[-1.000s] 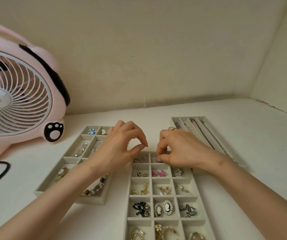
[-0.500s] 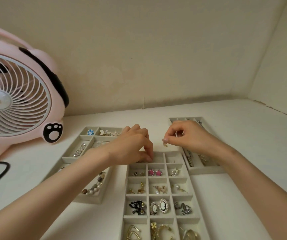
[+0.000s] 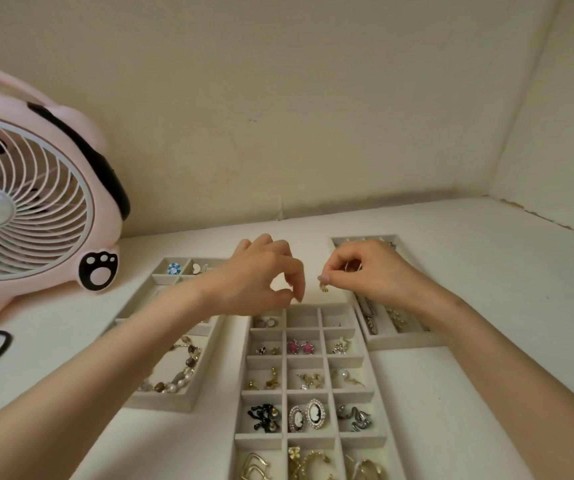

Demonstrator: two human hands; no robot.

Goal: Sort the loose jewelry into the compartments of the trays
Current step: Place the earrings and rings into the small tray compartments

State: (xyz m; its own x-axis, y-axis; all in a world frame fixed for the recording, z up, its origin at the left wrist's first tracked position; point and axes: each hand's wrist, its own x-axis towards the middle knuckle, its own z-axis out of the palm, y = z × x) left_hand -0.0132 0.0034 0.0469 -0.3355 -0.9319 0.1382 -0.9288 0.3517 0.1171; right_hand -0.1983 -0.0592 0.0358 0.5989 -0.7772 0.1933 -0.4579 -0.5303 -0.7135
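The right hand pinches a tiny gold charm-like earring between thumb and forefinger tips, the piece dangling just below them, its exact shape too small to tell; it hangs just beyond the far edge of the long grey felt-lined grid tray, so the empty far-middle compartment lies near and slightly left of the grip, almost directly beneath; a short drop toward the body would seat it.

The left hand hovers just left of the earring, thumb and forefinger curled nearly to a ring, tips almost touching; I cannot tell whether anything is held between them. Both hands are close to that far row, the right one nearer the empty cell.

The tray's walls are soft, matte and square-cut; its cells hold small hard pieces: pink star studs, oval cameo brooches rimmed with pale stones, black bow earrings, silver snake rings. To the left, a second grey tray holds a beaded bracelet of pearls and brown stones; to the right, a narrow-slotted grey tray holds chains lying far-to-near. A pink plastic fan with a paw print stands far left on the white tabletop.
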